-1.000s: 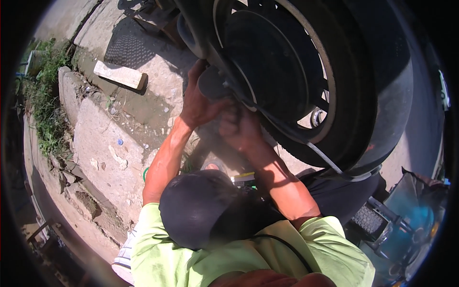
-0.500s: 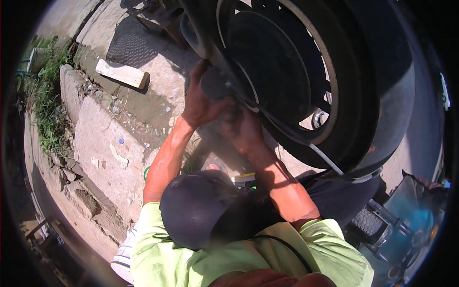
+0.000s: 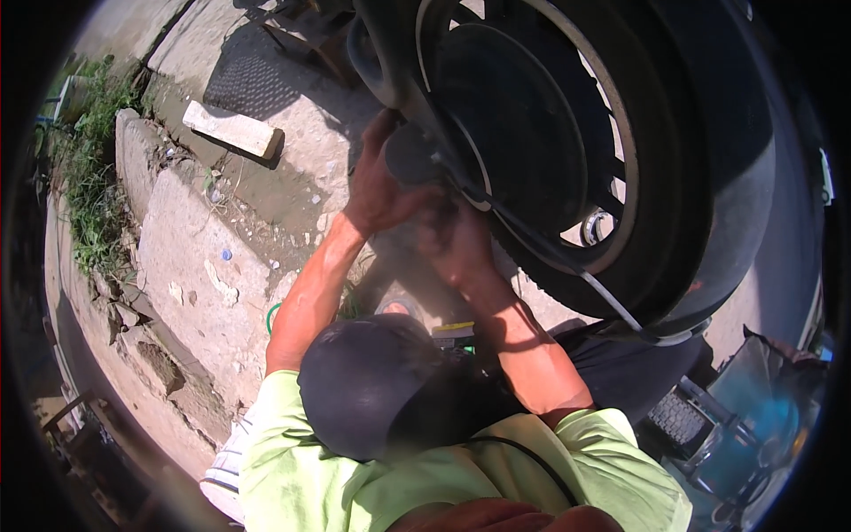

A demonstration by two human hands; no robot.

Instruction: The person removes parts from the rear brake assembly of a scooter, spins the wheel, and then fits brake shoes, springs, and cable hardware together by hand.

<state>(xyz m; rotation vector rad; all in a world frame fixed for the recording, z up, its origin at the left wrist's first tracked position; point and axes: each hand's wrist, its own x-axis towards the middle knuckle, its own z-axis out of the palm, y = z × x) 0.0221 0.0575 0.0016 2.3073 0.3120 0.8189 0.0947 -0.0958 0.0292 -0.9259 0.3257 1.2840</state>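
My left hand is wrapped round the side of a dark, round, blunt-ended part beside a wheel, its thumb side toward my other hand. My right hand is closed just below that part, against the left one. Its fingers lie in shadow, and what they grip is hidden. The black-tyred wheel stands upright at the right, with a broad dark hub disc inside its rim. A curved black frame piece runs down past the hub toward my hands, and a thin grey rod crosses the lower tyre.
A pale rectangular block lies on the ground at the upper left. Broken concrete slabs and weeds border that side. A small yellow-and-green item lies below my hands. Blue machinery with metal parts is at the lower right.
The whole scene has shifted slightly right in the picture. Both hands keep the same hold beside the hub.
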